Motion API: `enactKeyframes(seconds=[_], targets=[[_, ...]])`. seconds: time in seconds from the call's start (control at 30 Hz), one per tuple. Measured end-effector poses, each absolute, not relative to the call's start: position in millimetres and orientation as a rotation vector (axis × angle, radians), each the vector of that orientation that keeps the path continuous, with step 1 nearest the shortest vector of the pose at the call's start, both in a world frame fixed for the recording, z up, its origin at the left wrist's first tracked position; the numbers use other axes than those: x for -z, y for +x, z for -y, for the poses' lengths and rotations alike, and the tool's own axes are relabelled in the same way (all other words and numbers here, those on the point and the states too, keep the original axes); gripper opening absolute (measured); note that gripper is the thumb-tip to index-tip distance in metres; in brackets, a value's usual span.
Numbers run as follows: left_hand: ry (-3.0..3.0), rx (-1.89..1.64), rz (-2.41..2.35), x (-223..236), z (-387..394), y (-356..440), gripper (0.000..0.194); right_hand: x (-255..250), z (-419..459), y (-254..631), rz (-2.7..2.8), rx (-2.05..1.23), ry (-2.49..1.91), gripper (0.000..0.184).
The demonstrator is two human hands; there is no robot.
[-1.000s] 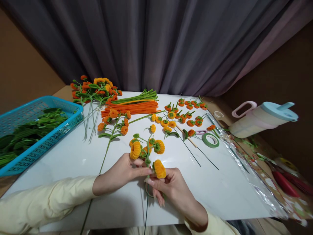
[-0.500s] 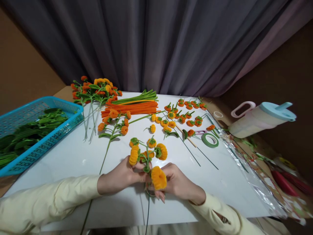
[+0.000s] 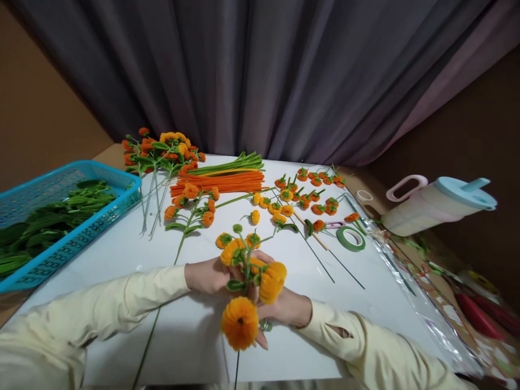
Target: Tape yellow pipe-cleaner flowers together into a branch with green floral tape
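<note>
Two bare hands meet over the near part of the white counter in the head view, around an upright yellow spray. The right hand has its fingers folded in on the stem just under the blooms, probably because a hold there steadies the spray without crushing the petals. The left hand comes in from the other side, but its fingertips are behind the flowers, so I cannot tell how far they are closed or what they grip. The dark wire runs down below the front bloom. A small pale green thing shows under the right hand, too hidden to name.

Beyond, loose flower heads lie in a spread, perhaps so each can be picked up singly, near the roll of green tape. Orange pipe cleaners lie side by side, likely to keep them straight and untangled. An orange spray lies flat, its long stem running towards the near edge. The blue basket at the left keeps the green leaves together, while the cup stands off at the right, away from the hands
</note>
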State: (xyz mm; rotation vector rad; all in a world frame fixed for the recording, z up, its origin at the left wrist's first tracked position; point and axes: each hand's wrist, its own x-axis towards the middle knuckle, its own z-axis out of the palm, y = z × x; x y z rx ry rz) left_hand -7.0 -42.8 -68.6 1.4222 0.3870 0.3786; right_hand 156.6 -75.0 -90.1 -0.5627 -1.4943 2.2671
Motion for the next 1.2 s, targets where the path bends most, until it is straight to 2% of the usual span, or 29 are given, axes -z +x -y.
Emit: enactKeyframes(seconds=[0.07, 0.17, 0.3, 0.43, 0.5, 0.6, 0.7, 0.83, 1.0, 1.2], targets=[[1.480, -0.442, -0.445, 67, 36, -10, 0.042, 89, 78, 156, 1.239, -2.349, -0.532, 0.043], [1.527, -0.413, -0.516, 63, 21, -23, 0.045, 86, 81, 156, 1.085, -2.288, -0.638, 0.033], [1.505, -0.184, -0.498, 50, -1, -46, 0.033, 83, 84, 157, 1.080, -2.126, -0.743, 0.036], [1.393, -0.019, -0.448, 41, -4, -55, 0.034, 84, 86, 157, 1.091, -2.009, -0.776, 0.036], [1.327, 0.001, -0.444, 47, 6, -53, 0.025, 86, 85, 158, 1.097, -1.981, -0.773, 0.034], [1.183, -0.248, -0.552, 66, 28, -46, 0.023, 85, 82, 159, 1.126, -1.912, -0.787, 0.035], [1.166, -0.335, -0.598, 82, 49, -37, 0.038, 85, 81, 160, 1.169, -1.849, -0.815, 0.036], [1.063, -0.616, -0.753, 84, 71, -18, 0.031, 87, 82, 160, 1.207, -1.837, -0.839, 0.033], [0.965, -0.667, -0.692, 79, 88, 1, 0.043, 90, 87, 158, 1.262, -1.875, -0.865, 0.033], [1.016, -0.685, -0.895, 85, 89, -5, 0.036, 88, 79, 171, 1.387, -2.006, -0.795, 0.032]])
